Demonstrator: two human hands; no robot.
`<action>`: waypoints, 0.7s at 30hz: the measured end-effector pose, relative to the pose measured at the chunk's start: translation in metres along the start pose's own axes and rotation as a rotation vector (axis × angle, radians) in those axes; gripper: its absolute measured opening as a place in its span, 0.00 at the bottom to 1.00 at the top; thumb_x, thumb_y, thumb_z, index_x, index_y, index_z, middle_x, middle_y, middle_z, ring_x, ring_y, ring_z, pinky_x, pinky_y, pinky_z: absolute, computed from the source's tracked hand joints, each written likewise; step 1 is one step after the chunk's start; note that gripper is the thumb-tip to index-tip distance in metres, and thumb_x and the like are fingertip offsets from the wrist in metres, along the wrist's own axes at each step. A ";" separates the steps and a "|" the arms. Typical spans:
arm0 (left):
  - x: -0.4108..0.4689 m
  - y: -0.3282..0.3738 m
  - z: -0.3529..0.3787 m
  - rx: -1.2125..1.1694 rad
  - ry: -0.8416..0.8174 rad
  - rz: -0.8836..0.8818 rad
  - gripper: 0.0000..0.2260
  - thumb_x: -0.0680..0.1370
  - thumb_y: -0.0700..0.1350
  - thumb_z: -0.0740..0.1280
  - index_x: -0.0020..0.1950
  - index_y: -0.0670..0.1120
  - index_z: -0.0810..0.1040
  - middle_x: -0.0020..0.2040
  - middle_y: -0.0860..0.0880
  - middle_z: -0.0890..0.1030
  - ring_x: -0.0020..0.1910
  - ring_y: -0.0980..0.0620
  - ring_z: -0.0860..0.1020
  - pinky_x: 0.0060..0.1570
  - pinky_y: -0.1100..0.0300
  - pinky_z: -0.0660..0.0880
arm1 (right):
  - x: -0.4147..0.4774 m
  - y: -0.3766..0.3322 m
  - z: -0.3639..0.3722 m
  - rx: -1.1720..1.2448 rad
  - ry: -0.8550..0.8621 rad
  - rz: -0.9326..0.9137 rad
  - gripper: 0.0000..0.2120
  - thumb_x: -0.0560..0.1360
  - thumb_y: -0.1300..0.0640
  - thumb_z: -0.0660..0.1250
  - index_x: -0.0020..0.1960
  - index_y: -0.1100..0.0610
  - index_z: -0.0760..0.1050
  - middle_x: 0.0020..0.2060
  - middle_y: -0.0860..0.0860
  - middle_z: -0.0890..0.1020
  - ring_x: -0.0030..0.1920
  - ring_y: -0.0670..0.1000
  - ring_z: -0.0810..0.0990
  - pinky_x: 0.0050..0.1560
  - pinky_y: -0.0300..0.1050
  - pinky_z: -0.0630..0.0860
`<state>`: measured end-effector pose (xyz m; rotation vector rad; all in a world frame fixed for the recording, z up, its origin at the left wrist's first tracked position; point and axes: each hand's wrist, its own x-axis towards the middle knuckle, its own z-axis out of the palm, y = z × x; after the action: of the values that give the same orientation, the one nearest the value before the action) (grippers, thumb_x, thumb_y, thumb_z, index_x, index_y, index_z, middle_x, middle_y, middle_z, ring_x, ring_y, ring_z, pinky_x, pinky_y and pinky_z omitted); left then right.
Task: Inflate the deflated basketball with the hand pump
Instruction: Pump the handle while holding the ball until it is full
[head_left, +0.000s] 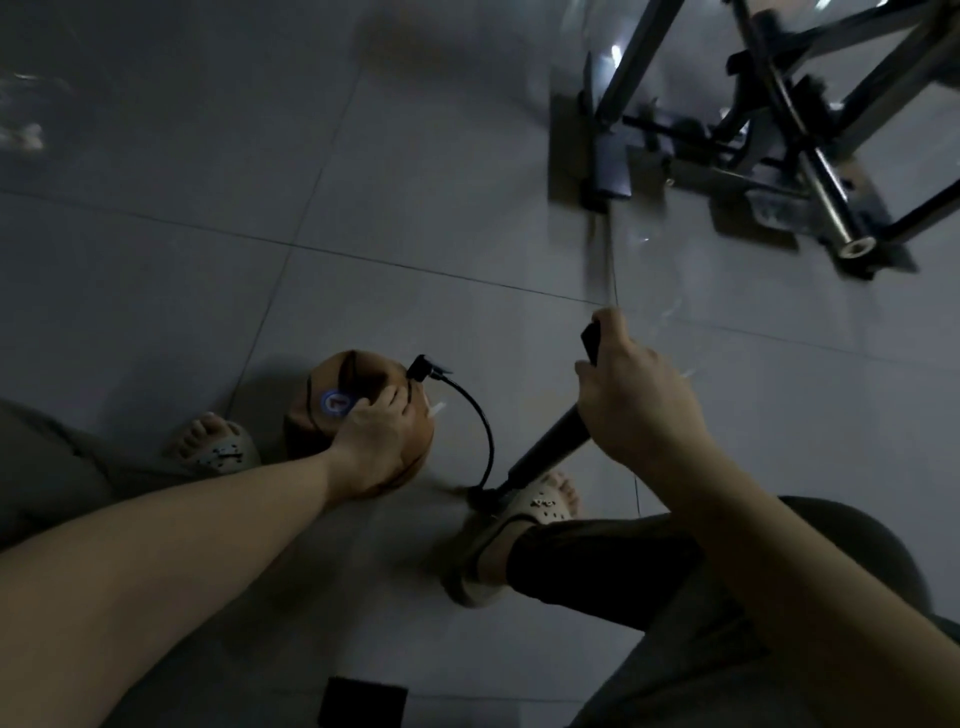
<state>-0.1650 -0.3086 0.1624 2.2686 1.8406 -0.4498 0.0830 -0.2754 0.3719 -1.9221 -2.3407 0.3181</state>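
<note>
A brown, partly caved-in basketball (332, 384) lies on the tiled floor between my feet. My left hand (379, 431) rests on top of it with the fingers spread over the surface. A black hose (480, 415) curves from a black connector (423, 370) at the ball down to the base of the black hand pump (545, 452). My right hand (634, 395) grips the pump's handle at the top. The pump leans toward me, and its foot sits under my right sandal (524, 512).
A metal frame with dark bars and base plates (779, 156) stands on the floor at the upper right. My left sandal (215, 447) is just left of the ball. A small black square object (363, 701) lies near the bottom edge.
</note>
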 end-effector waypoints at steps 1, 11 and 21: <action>0.000 0.000 0.000 -0.003 0.002 0.002 0.37 0.74 0.51 0.68 0.79 0.41 0.60 0.75 0.41 0.66 0.72 0.42 0.64 0.56 0.48 0.75 | -0.004 -0.001 0.006 0.001 0.022 -0.007 0.14 0.82 0.56 0.61 0.65 0.54 0.61 0.37 0.51 0.75 0.32 0.51 0.73 0.29 0.47 0.67; -0.001 0.001 0.000 0.017 -0.031 -0.029 0.37 0.80 0.52 0.67 0.82 0.44 0.51 0.82 0.43 0.54 0.80 0.44 0.52 0.69 0.49 0.66 | -0.021 0.012 0.117 -0.008 -0.020 -0.038 0.21 0.83 0.57 0.58 0.73 0.55 0.56 0.52 0.58 0.80 0.32 0.55 0.77 0.30 0.52 0.78; 0.004 -0.001 0.008 0.004 -0.033 -0.024 0.37 0.76 0.51 0.72 0.80 0.45 0.59 0.81 0.43 0.57 0.80 0.44 0.54 0.72 0.46 0.66 | -0.009 0.020 0.153 -0.011 -0.135 -0.003 0.19 0.82 0.59 0.58 0.70 0.53 0.56 0.53 0.57 0.78 0.34 0.57 0.78 0.32 0.54 0.78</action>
<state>-0.1659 -0.3069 0.1539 2.2304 1.8543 -0.4927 0.0727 -0.2955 0.2186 -1.9596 -2.4323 0.4485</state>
